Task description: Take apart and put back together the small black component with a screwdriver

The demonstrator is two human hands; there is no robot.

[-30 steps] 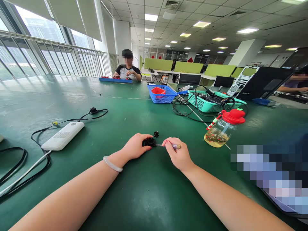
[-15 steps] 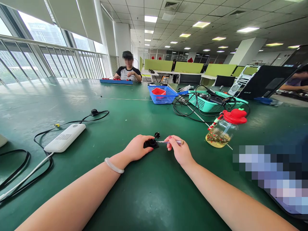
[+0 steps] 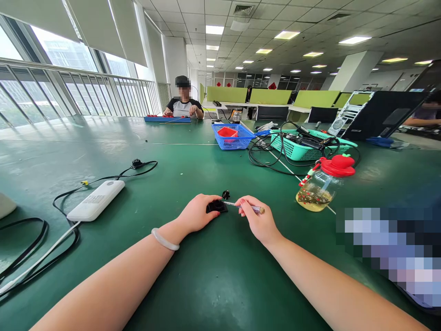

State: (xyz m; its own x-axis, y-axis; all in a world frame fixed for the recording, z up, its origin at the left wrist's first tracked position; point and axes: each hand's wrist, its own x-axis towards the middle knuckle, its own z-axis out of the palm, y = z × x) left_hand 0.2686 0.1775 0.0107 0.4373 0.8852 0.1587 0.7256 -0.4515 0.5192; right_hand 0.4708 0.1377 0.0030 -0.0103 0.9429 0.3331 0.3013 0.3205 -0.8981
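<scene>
My left hand (image 3: 199,212) is closed around a small black part (image 3: 217,206), thumb at its near side and fingers at its far side, on the green tabletop. What the black part is I cannot make out. In my right hand (image 3: 258,218) is a slim screwdriver (image 3: 257,209) with a clear handle, pinched between thumb and fingers. Its thin metal shaft points left, with the tip at the black part's upper right. Just beyond lies another small black piece (image 3: 226,194), touched by neither hand.
A white power bank (image 3: 96,201) with cables lies left. A red-lidded bottle (image 3: 315,193) stands right, near a pixelated object (image 3: 389,248). Farther back are a blue basket (image 3: 232,143), a teal basket (image 3: 296,151) with cables, and a black panel (image 3: 382,115). A person (image 3: 184,103) sits opposite.
The screwdriver has tilted: its handle end is lower and its tip slightly higher against the black part. My left hand keeps its hold. The view has shifted slightly.
</scene>
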